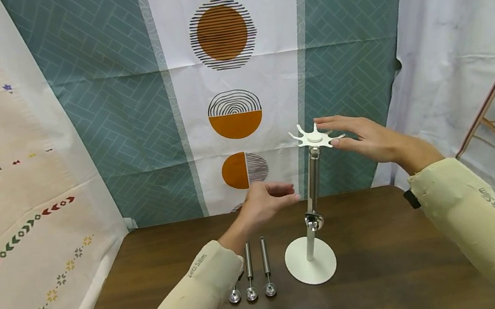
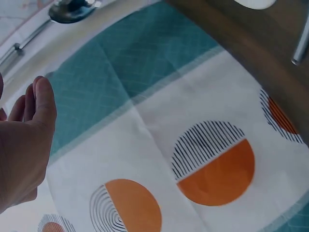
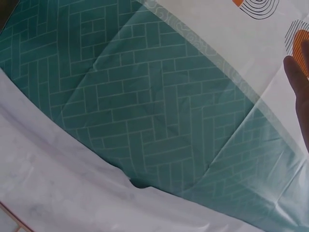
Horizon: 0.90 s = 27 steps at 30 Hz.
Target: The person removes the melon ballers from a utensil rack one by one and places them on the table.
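A white stand rises from a round base to a star-shaped top with curved hooks. From it hangs a steel utensil with a thick handle and round bowl, seemingly a ladle; its bowl also shows in the left wrist view. My right hand is at the hooks' right side, fingers extended, the thumb tip at or very near one hook; contact is unclear. Left of the ladle, my left hand hovers with thumb and fingers apart, holding nothing. The right wrist view catches only part of the right hand.
Several similar steel utensils lie on the brown wooden table left of the base, including one ladle beside another; my left sleeve partly covers one more. Patterned cloth hangs behind the table and along both sides.
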{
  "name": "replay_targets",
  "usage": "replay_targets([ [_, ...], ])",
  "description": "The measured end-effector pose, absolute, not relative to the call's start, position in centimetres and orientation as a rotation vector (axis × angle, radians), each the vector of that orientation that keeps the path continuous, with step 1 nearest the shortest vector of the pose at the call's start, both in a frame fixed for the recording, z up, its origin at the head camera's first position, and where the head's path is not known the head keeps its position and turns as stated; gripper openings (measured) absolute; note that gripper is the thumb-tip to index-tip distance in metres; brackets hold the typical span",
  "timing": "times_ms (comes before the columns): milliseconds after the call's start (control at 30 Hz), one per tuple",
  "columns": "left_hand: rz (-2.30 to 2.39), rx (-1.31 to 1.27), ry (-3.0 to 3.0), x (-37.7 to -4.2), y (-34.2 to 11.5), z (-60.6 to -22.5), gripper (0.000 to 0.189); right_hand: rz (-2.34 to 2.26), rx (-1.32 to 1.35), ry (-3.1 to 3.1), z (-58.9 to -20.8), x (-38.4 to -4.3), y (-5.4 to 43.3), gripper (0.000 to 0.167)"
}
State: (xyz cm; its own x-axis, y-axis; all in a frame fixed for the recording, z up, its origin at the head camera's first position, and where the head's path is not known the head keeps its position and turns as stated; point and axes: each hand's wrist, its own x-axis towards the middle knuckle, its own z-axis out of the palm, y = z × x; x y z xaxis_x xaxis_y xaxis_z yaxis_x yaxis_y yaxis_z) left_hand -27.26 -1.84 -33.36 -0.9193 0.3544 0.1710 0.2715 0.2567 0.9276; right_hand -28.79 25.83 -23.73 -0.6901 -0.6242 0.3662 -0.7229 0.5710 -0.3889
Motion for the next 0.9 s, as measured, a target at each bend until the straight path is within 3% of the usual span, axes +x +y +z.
replay_targets([
  [367,1.788,0.728,2.374,-27.0,0.5,-32.2,0.035,0.753,1.117,-2.619,-23.9,-28.6,25.9,0.049],
  [900,1.748,0.65,2.439,-27.1,1.8,-31.7,0.031,0.772,1.105,-2.604,-23.8,-28.4,25.7,0.046],
])
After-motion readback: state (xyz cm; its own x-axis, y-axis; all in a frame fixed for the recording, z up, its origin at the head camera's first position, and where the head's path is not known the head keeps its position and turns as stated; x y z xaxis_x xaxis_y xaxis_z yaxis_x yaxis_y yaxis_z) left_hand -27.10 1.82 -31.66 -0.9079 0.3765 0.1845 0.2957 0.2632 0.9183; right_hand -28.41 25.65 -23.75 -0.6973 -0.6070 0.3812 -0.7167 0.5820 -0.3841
